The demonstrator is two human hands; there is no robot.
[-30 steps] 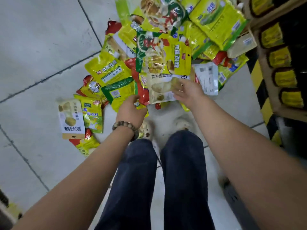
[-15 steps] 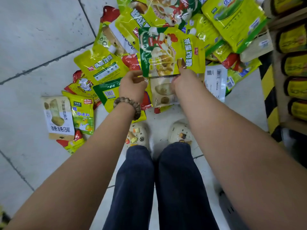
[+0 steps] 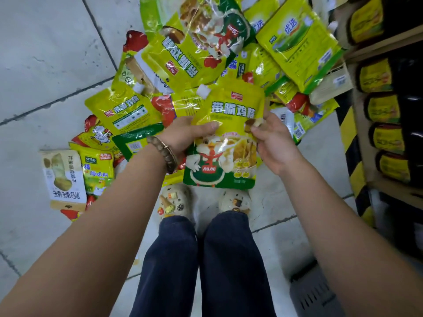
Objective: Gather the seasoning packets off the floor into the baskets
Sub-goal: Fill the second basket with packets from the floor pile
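A yellow and green chicken seasoning packet [image 3: 225, 138] with a cartoon chicken is held up above the floor between both hands. My left hand [image 3: 185, 135] grips its left edge, thumb on the front. My right hand [image 3: 272, 139] pinches its right edge. Behind it a pile of seasoning packets [image 3: 183, 56] lies on the grey floor tiles, mostly yellow and green. A white packet [image 3: 63, 177] and a small yellow one [image 3: 98, 167] lie apart at the left. A grey slotted basket [image 3: 313, 294] shows at the lower right, partly hidden by my right arm.
A wooden shelf [image 3: 386, 115] with rows of yellow-labelled dark bottles stands at the right, with black and yellow hazard tape along its base. My feet in pale clogs [image 3: 176, 202] stand just before the pile. Bare floor tiles [image 3: 45, 53] lie to the left.
Both hands have lifted the chicken packet off the pile and turned it upright toward me. The camera has moved closer to the pile.
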